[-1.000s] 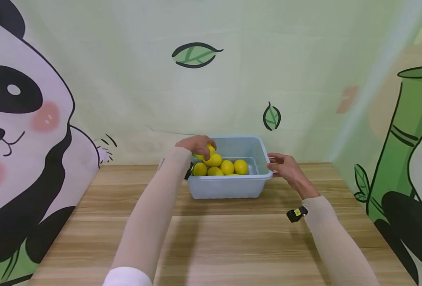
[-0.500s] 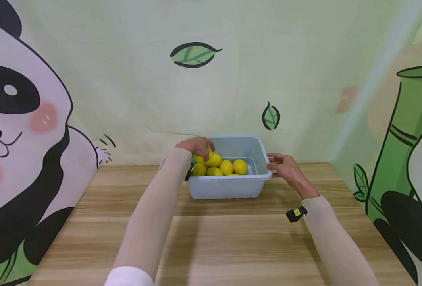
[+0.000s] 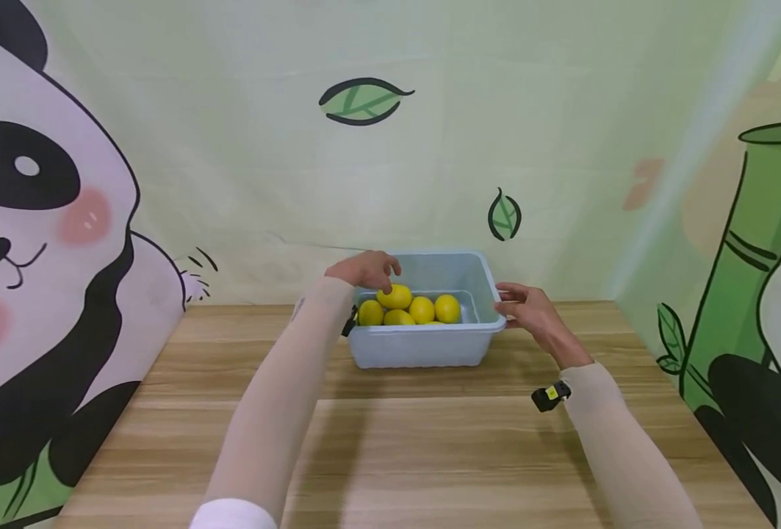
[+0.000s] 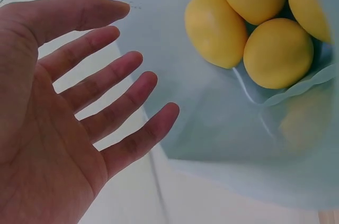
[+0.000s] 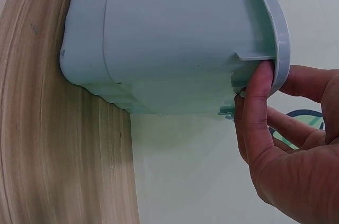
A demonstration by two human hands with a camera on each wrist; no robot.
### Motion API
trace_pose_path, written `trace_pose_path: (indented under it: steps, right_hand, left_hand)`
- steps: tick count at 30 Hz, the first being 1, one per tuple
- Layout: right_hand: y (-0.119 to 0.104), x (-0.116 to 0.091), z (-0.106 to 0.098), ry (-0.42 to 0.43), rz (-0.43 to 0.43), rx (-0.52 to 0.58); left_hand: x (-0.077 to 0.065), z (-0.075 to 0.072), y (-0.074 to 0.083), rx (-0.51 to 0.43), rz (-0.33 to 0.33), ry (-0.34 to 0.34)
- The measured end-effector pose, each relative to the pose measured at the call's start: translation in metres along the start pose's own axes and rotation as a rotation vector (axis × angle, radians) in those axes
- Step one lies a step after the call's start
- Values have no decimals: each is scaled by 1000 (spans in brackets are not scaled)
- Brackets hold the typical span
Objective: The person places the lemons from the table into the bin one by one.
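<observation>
Several yellow lemons [image 3: 396, 297] lie heaped in the left part of a light blue plastic bin [image 3: 423, 347]. Over the bin's left end hovers my left hand [image 3: 366, 270], holding nothing. In the left wrist view its fingers [image 4: 124, 142] are spread and apart from the lemons [image 4: 216, 30]. At the bin's right end, my right hand [image 3: 532, 312] holds the rim. The right wrist view shows one finger [image 5: 258, 105] tucked under the rim against the outer wall, while another passes behind the rim's edge. Part of the heap is hidden behind my left hand and wrist.
The bin stands on a wood-grain table [image 3: 416, 441], near its back edge. Behind it hangs a pale green backdrop [image 3: 245, 147] printed with pandas, leaves and bamboo. A small black camera [image 3: 550, 395] sits at my right wrist.
My left hand lowered a lemon into the heap and let go, its fingers now loosened just above. The right hand has stayed at the bin's rim.
</observation>
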State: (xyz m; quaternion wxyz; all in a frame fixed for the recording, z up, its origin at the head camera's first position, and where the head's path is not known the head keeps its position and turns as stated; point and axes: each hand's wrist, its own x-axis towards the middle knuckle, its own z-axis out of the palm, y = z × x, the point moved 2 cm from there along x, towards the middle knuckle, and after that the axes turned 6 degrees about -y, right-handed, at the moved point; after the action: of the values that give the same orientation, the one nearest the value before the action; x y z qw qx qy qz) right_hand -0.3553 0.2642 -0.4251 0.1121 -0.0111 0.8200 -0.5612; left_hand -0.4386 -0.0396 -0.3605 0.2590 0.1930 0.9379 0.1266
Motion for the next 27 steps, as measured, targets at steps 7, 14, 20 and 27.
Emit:
trace_pose_path:
  steps: [7, 14, 20, 27]
  right_hand:
    - [2, 0, 0, 3, -2, 4]
    - [1, -1, 1, -5, -15, 8]
    - [-1, -2, 1, -14, -15, 14]
    - [-1, -2, 2, -4, 5, 9]
  left_hand:
    - [-9, 2, 2, 52, 63, 58]
    - [-19, 5, 2, 77, 106, 120]
    - [-31, 9, 0, 77, 132, 172]
    - [-50, 16, -1, 106, 190, 259]
